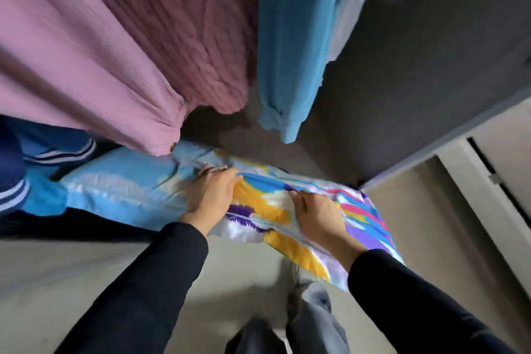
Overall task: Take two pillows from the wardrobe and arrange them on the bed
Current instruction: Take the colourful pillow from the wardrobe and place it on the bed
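Note:
A pillow with a bright cover of yellow, purple, pink and blue strokes (296,238) lies on the wardrobe's floor, its near corner hanging out over the edge. My left hand (214,194) pinches a fold of its cover near the top middle. My right hand (316,214) grips the cloth a little to the right. A second pillow, light blue with pale patches (120,190), lies to the left, touching the colourful one. The bed is out of view.
Hanging clothes crowd the space above: a pink garment (86,66), a maroon knit (186,31), a blue garment (290,46) and navy striped sleeves (43,149) at left. The dark wardrobe wall (431,80) stands at right. Grey floor (71,282) lies below.

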A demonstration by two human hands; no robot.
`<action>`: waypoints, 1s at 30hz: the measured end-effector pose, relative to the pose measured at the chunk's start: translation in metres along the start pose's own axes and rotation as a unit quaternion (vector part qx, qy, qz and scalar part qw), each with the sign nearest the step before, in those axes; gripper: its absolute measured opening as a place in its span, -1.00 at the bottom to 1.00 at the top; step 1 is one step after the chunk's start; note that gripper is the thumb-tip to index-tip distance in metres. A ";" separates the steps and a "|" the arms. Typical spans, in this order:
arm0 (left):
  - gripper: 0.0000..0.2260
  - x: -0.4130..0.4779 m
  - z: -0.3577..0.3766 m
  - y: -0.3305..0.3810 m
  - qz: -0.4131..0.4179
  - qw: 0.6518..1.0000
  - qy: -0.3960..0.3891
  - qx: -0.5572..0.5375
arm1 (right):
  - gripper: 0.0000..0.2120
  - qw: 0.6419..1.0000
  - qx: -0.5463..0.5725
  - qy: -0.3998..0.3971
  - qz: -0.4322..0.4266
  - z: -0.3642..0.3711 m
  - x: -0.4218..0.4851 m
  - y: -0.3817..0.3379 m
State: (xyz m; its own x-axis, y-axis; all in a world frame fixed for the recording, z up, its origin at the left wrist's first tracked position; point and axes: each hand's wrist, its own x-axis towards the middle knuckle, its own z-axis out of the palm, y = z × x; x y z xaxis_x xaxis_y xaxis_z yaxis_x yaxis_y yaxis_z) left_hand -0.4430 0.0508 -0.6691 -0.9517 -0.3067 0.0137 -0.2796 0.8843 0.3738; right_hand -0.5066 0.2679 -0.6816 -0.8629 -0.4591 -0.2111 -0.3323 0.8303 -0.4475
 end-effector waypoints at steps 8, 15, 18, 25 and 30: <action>-0.75 -0.072 -0.069 0.109 -0.002 0.994 -0.088 -0.060 | -0.58 0.999 -0.010 -0.024 0.044 -0.113 -0.120 0.013; -0.70 -0.105 -0.075 0.239 0.031 0.978 -0.196 -0.067 | -0.62 0.992 -0.113 -0.038 0.043 -0.221 -0.193 0.091; -0.60 -0.109 -0.066 0.305 0.057 0.972 -0.217 -0.065 | -0.65 0.989 -0.139 -0.040 0.037 -0.268 -0.214 0.143; -0.72 -0.097 -0.012 0.486 0.140 0.945 -0.271 -0.117 | -0.68 0.975 -0.222 -0.001 0.031 -0.385 -0.256 0.299; -0.73 -0.072 0.008 0.608 0.193 0.931 -0.255 -0.177 | -0.66 0.957 -0.281 0.026 0.063 -0.471 -0.269 0.388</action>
State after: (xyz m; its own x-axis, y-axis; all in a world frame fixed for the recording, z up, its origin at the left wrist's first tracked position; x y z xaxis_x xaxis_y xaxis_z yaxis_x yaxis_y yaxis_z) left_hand -0.5456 0.6136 -0.4500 -0.9340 0.2971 -0.1986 0.0692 0.6955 0.7151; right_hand -0.5827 0.8627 -0.3897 -0.9226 -0.3401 -0.1823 -0.3640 0.9238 0.1190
